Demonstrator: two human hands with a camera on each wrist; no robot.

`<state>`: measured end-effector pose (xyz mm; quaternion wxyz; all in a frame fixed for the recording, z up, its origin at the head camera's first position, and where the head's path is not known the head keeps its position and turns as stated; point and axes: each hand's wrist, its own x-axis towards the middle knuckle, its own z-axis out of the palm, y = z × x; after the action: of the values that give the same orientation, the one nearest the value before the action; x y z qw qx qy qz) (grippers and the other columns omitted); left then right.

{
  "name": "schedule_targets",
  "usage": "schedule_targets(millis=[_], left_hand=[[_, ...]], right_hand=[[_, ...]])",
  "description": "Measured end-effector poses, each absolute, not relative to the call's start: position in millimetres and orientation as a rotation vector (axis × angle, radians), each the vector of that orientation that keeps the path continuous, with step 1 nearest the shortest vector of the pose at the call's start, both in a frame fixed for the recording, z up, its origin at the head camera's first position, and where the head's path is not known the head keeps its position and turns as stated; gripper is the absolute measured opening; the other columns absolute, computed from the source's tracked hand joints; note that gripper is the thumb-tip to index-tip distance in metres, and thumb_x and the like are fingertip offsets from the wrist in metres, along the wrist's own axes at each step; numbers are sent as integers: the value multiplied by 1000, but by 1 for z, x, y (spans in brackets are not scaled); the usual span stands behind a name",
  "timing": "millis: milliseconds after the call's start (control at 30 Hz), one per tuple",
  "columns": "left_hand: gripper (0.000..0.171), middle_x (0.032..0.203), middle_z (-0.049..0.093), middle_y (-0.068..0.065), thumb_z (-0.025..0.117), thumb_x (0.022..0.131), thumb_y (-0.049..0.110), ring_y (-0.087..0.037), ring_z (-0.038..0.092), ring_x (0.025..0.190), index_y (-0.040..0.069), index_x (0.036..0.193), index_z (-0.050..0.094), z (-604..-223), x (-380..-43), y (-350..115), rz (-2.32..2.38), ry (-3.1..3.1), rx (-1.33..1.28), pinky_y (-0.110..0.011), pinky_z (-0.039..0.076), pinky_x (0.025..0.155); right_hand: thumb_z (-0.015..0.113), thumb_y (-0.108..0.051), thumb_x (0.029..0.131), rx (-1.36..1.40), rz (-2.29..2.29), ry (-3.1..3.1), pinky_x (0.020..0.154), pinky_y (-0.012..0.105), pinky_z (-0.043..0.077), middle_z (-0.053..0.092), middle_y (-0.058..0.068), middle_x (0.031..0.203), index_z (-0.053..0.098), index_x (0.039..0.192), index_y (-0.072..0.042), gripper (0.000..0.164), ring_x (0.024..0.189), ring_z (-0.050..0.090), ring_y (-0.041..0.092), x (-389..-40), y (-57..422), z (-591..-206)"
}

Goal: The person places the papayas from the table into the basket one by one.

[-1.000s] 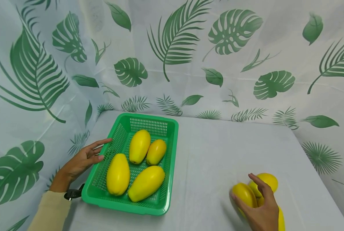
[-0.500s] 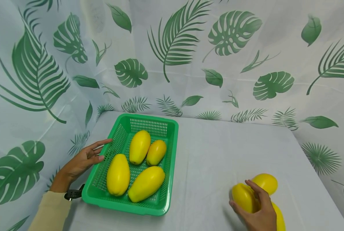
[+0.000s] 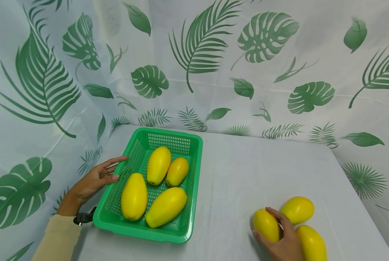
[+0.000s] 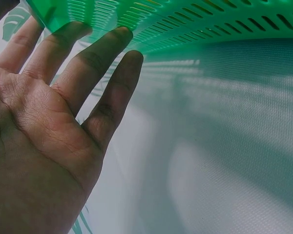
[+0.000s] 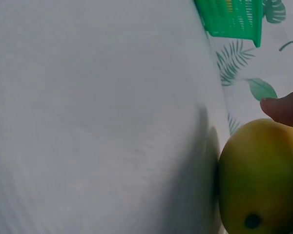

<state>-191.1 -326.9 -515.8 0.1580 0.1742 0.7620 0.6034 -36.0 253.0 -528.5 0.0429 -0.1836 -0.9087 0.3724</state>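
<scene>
Green plastic formed the slatted basket (image 3: 197,181) just to the right of the left hand (image 3: 91,184), whose fingers were straight and spread, the tips at the basket's outer wall and the thumb near the rim. Four yellow fruits lay in the basket: a long fruit (image 3: 134,197) nearest the left hand, a second fruit (image 3: 159,165) farther ahead with a smaller fruit (image 3: 177,172) just beside it, and a slanted fruit (image 3: 166,207) on the side toward the right hand (image 3: 286,241).

Well apart from the basket, the right hand gripped a rounded yellow fruit (image 3: 265,224) between thumb and fingers; the right wrist view showed a dark spot at this fruit's end. Just ahead of that hand was another yellow fruit (image 3: 297,210), and just to its right was an elongated yellow fruit (image 3: 312,243). White cloth covered the worktop (image 3: 230,174) between the hands. A black strap (image 3: 83,218) and cream sleeve (image 3: 58,237) showed behind the left hand, and a leaf-printed sheet (image 3: 211,96) hung beyond both.
</scene>
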Motion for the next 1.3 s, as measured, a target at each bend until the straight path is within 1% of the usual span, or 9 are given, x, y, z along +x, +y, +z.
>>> schedule_targets(millis=[67, 133, 367, 800, 900, 1033, 1100, 1167, 1300], left_hand=[[61, 175, 32, -7, 53, 109, 7, -58, 10, 158, 17, 167, 35, -516, -192, -327, 1724, 2178, 502, -21, 45, 105], [61, 175, 31, -7, 53, 109, 7, -59, 9, 158, 17, 167, 35, -516, -192, -327, 1722, 2180, 504, -21, 45, 105], [62, 175, 31, -10, 53, 109, 7, -60, 10, 158, 16, 168, 35, -515, -191, -327, 1731, 2170, 510, -19, 45, 105], [62, 174, 32, -9, 53, 109, 7, -58, 11, 158, 15, 167, 35, -515, -190, -327, 1738, 2161, 494, -20, 45, 104], [62, 174, 32, -10, 53, 109, 8, -58, 11, 158, 16, 168, 35, -515, -190, -327, 1723, 2177, 496, -30, 46, 109], [62, 175, 31, -8, 53, 110, 9, -59, 9, 158, 18, 168, 35, -515, -191, -327, 1713, 2187, 492, -63, 38, 116], [62, 175, 31, -7, 53, 110, 9, -60, 8, 158, 18, 168, 34, -515, -191, -327, 1718, 2182, 490, -75, 31, 115], [61, 175, 31, -8, 53, 110, 9, -60, 8, 158, 18, 168, 35, -515, -191, -327, 1718, 2181, 489, -76, 30, 115], [61, 175, 30, -11, 53, 110, 9, -58, 11, 159, 18, 168, 35, -515, -191, -327, 1702, 2195, 489, -60, 40, 115]], right_hand=[[99, -34, 75, -568, 1139, -2815, 95, 7, 34, 59, 1, 151, 51, 153, -21, 92, 129, 50, 14, -36, 252, -530], [98, -32, 76, -551, 1140, -2829, 95, 11, 36, 59, 2, 151, 51, 153, -22, 91, 128, 50, 14, -37, 251, -532], [98, -23, 76, -425, 1170, -2761, 94, -3, 29, 62, 0, 147, 53, 150, -19, 87, 119, 43, -14, -40, 244, -531], [98, -16, 76, -452, 1272, -2675, 97, -3, 34, 60, -10, 145, 56, 148, -25, 84, 121, 47, -13, -46, 227, -512], [99, -17, 74, -464, 1292, -2655, 98, -3, 34, 61, -11, 145, 58, 148, -26, 85, 122, 48, -12, -48, 224, -508], [99, -18, 74, -449, 1318, -2655, 99, -3, 34, 62, -12, 146, 58, 148, -29, 85, 124, 48, -11, -52, 221, -502], [99, -17, 75, -416, 1338, -2649, 99, -1, 36, 61, -11, 146, 57, 148, -29, 85, 124, 50, -8, -54, 220, -499], [98, -16, 76, -378, 1356, -2638, 98, 0, 38, 61, -10, 145, 57, 148, -29, 84, 123, 52, -6, -57, 218, -496], [97, -13, 78, -292, 1379, -2617, 96, 3, 42, 60, -11, 145, 56, 149, -29, 84, 121, 54, -1, -62, 215, -491]])
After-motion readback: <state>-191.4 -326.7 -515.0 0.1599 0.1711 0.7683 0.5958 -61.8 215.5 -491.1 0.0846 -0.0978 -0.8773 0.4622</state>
